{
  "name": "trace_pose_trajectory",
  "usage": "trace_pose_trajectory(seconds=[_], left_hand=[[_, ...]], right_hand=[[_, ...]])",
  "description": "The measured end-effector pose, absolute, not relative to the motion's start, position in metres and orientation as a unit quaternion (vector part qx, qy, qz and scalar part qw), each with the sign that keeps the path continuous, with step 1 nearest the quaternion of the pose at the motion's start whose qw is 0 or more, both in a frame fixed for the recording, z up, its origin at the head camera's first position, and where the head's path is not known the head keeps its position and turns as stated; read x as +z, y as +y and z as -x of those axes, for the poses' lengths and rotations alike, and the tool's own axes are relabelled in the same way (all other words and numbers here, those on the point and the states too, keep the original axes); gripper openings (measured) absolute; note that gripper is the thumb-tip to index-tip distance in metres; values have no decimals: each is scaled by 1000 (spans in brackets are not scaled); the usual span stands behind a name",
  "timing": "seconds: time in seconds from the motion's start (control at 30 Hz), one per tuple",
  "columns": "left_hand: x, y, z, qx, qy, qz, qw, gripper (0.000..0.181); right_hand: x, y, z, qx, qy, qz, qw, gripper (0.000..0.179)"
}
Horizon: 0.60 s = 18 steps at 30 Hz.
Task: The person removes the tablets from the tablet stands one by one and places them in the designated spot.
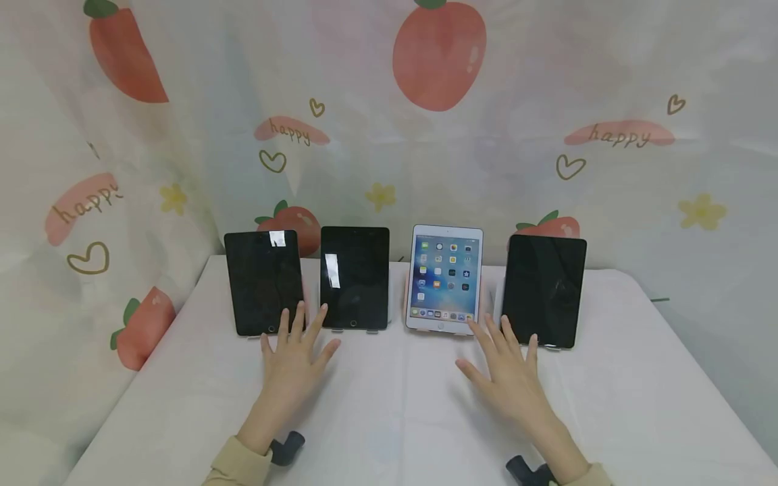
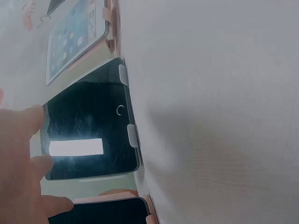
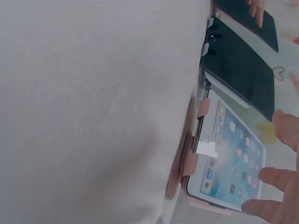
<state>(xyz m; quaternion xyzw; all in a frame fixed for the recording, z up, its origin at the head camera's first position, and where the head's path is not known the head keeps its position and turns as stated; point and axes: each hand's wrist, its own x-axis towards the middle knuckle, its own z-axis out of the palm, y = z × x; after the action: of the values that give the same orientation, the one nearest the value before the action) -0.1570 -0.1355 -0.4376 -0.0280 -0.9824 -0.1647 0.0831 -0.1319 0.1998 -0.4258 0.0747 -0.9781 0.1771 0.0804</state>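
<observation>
Spread fingers mark my left hand [image 1: 293,364], held over the table in front of the two left tablets. The far-left black tablet [image 1: 263,280] and the black tablet beside it [image 1: 355,277] have dark screens and lean upright on stands. My right hand [image 1: 510,371], fingers also spread, is in front of the white tablet [image 1: 446,277] and the far-right black tablet [image 1: 545,290]. Only the white tablet is lit, showing a home screen of app icons. Neither hand holds anything. In the right wrist view, pink stand clips [image 3: 190,163] support the white tablet's lower edge.
A white cloth covers the table [image 1: 389,418]. Behind it hangs a curtain [image 1: 365,155] printed with fruit, hearts and the word happy. Dark wrist-worn pieces show beside the left wrist [image 1: 288,448] and the right wrist [image 1: 527,471].
</observation>
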Motion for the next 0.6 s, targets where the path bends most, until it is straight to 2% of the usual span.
trace_pose_trajectory(seconds=[0.23, 0.6], left_hand=[[-435, -140, 157, -162, -982, 23, 92, 68], [-436, -148, 157, -172, -978, 20, 118, 65]], right_hand=[[-422, 188, 133, 202, -974, -76, 66, 70], [-423, 168, 139, 236, -963, -93, 86, 66]])
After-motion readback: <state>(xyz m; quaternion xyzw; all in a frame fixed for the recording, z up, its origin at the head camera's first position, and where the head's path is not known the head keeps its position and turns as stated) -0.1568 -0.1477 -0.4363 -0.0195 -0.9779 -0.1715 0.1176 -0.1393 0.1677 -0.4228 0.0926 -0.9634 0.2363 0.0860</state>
